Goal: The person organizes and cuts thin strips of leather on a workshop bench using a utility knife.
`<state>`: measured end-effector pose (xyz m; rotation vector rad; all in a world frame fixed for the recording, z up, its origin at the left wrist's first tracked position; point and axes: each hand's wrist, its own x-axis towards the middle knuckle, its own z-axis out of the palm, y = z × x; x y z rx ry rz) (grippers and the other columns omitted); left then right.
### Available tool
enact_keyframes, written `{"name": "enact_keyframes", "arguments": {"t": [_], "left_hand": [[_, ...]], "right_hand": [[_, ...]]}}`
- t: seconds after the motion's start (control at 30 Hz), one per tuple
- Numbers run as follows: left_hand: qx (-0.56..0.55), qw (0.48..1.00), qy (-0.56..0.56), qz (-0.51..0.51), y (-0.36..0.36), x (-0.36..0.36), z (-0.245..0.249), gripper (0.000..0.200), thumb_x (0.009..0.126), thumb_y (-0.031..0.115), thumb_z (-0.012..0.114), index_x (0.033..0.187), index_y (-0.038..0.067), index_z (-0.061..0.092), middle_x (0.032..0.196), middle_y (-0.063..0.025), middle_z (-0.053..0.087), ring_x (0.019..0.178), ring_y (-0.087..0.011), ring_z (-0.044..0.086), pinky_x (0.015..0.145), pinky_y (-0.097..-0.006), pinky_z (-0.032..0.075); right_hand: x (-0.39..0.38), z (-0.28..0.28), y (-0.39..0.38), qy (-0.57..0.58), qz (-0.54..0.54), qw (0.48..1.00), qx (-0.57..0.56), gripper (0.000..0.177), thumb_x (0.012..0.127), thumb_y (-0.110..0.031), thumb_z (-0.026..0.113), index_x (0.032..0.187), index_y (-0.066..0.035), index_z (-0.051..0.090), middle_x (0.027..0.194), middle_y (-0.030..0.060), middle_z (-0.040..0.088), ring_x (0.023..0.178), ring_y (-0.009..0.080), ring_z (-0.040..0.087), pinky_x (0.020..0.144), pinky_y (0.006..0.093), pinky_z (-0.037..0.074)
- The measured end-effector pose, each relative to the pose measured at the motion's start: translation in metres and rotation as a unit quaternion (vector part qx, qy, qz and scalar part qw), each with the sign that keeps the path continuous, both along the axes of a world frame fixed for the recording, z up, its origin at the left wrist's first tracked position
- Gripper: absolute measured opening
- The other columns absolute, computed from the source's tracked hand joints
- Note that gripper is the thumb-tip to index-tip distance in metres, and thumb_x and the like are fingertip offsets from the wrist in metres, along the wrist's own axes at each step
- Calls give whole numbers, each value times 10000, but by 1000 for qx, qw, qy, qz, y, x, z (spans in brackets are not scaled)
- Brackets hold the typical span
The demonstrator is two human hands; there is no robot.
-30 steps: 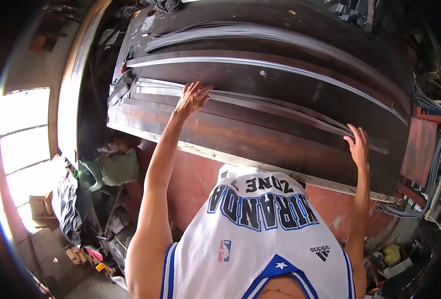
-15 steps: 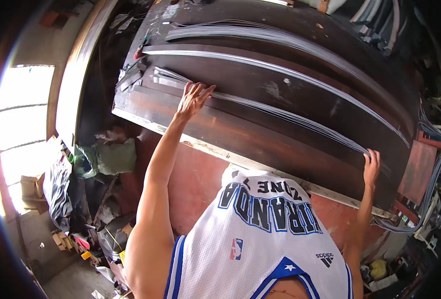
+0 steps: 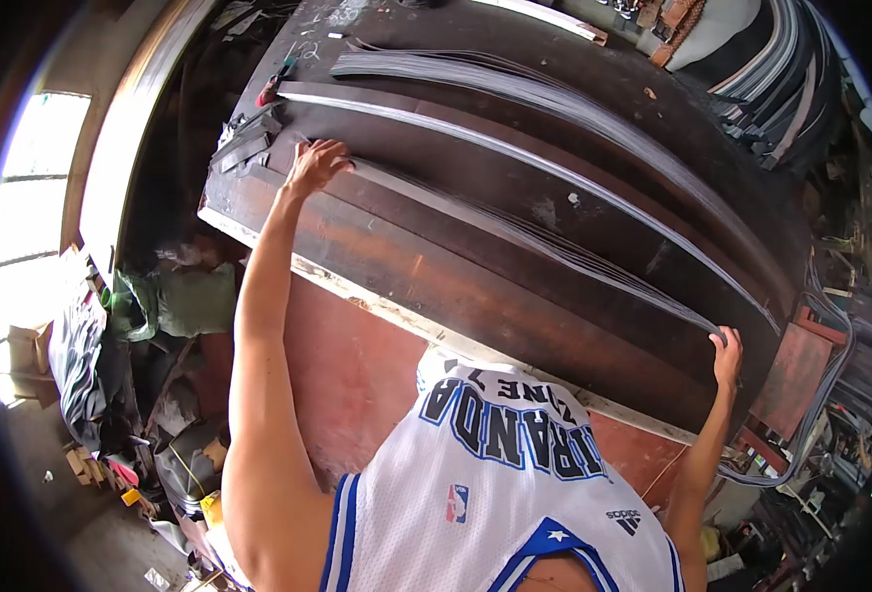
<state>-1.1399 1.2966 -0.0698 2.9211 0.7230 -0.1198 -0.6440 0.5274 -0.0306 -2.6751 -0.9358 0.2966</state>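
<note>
A loose bundle of thin grey strips (image 3: 574, 257) runs slantwise across the middle of the frame, on the dark tabletop (image 3: 495, 185). The left hand (image 3: 320, 168), left of upper centre, curls its fingers over the bundle's left end; whether they clamp it I cannot tell. At right of centre, the right hand (image 3: 725, 355) meets the other end with bent fingers, their closure partly hidden.

Below the bundle, a wide dark band leads down to the pale front edge (image 3: 357, 294), which slopes from the left towards the lower right. Above, a narrower gap parts it from a bright row of strips (image 3: 397, 112). Short dark pieces (image 3: 244, 143) crowd just beside the left hand; right of the right hand stands a reddish panel (image 3: 796, 375).
</note>
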Motion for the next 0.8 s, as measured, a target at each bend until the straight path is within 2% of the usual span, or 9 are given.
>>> {"name": "enact_keyframes", "arguments": {"t": [0.07, 0.17, 0.2, 0.43, 0.5, 0.6, 0.7, 0.77, 0.8], "left_hand": [[-54, 996, 63, 22, 15, 9, 6, 356, 888, 478, 673, 1075, 176, 662, 1091, -15, 695, 1128, -235, 599, 964, -547, 333], [-101, 980, 154, 71, 30, 32, 21, 384, 838, 499, 723, 1035, 172, 675, 1055, -34, 709, 1129, -239, 602, 957, -546, 329], [-122, 966, 202, 102, 31, 37, 26, 400, 811, 504, 749, 1021, 171, 681, 1041, -43, 714, 1133, -242, 602, 953, -546, 328], [-98, 978, 161, 91, 34, 28, 25, 440, 776, 447, 786, 1123, 195, 690, 1144, -56, 660, 1187, -269, 577, 933, -541, 417], [-48, 995, 74, 46, 19, 19, 25, 475, 761, 405, 795, 1181, 213, 683, 1216, -59, 614, 1214, -279, 560, 964, -514, 447], [-58, 996, 60, -18, -19, 24, 36, 509, 780, 250, 750, 1272, 185, 638, 1252, -64, 591, 1237, -270, 549, 1025, -507, 410], [-12, 998, 54, -32, -31, 24, 18, 518, 785, 161, 711, 1294, 162, 613, 1277, -70, 575, 1261, -254, 531, 1044, -531, 386], [24, 998, 59, -25, -41, 24, 9, 523, 785, 120, 690, 1300, 154, 605, 1293, -74, 564, 1278, -245, 516, 1054, -545, 373], [69, 996, 57, -10, -49, 25, 6, 510, 788, 105, 674, 1292, 157, 609, 1304, -74, 556, 1294, -243, 499, 1056, -562, 365]], "right_hand": [[12, 13, 5, 69, -3, 998, -2, 246, 848, -175, 707, 987, 16, 640, 964, 179, 624, 944, 381, 616, 843, 426, 472], [49, 12, 2, 198, -21, 978, -56, 160, 793, -95, 735, 882, 12, 655, 823, 93, 656, 766, 172, 639, 706, 328, 476], [56, 12, 5, 253, -52, 965, -50, 216, 774, -73, 787, 933, 4, 662, 777, 57, 640, 718, 118, 604, 676, 299, 470], [70, 6, 3, 292, -115, 945, -97, 248, 779, -60, 807, 902, -5, 599, 765, 44, 636, 708, 119, 591, 651, 289, 467], [72, 9, -5, 285, -101, 949, -88, 243, 778, -106, 811, 863, -10, 605, 749, 55, 639, 702, 134, 598, 657, 297, 474], [73, 10, -18, 238, -84, 964, -79, 222, 806, -127, 791, 877, -4, 621, 718, 61, 640, 686, 153, 607, 671, 313, 486], [61, 22, -14, 217, -96, 970, -55, 238, 825, -148, 778, 960, -5, 643, 848, 101, 670, 804, 218, 646, 767, 358, 509], [46, 28, -8, 59, -33, 995, -71, 295, 851, -175, 762, 1072, -23, 641, 1046, 124, 644, 990, 275, 608, 884, 397, 483], [39, 31, -3, 68, -50, 994, -73, 326, 850, -189, 762, 1120, -50, 645, 1156, 133, 613, 1105, 334, 564, 965, 443, 454]]}}
